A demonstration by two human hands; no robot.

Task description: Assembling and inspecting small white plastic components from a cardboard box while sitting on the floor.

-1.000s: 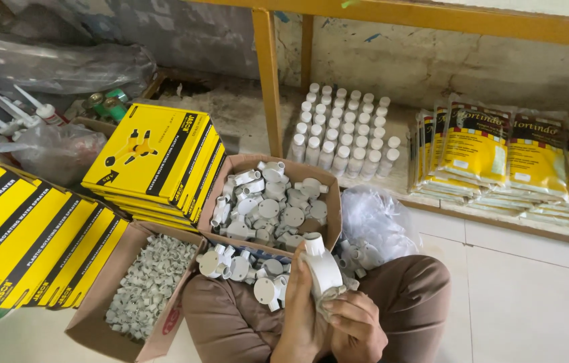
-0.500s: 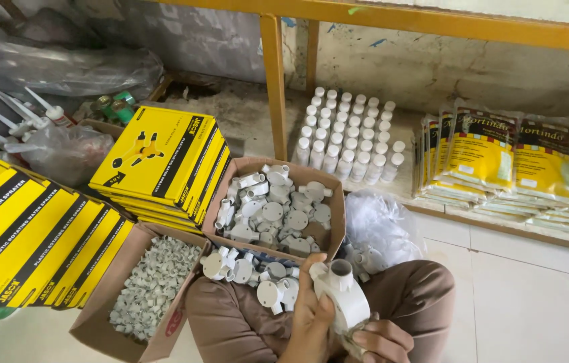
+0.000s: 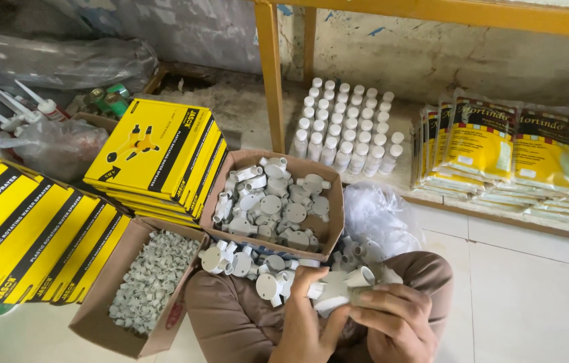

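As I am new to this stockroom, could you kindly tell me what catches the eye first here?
Bright yellow flat boxes are stacked at left. An open brown cardboard box of white plastic conduit fittings sits mid-frame. Below it, both hands, left and right, hold one white fitting.

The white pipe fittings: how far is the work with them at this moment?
Done: many white fittings already lie in the open cardboard box. In hand: the left hand and right hand both grip one white fitting over the lap. Left: a loose pile of fittings lies on the lap beside the box, and more show in the clear plastic bag.
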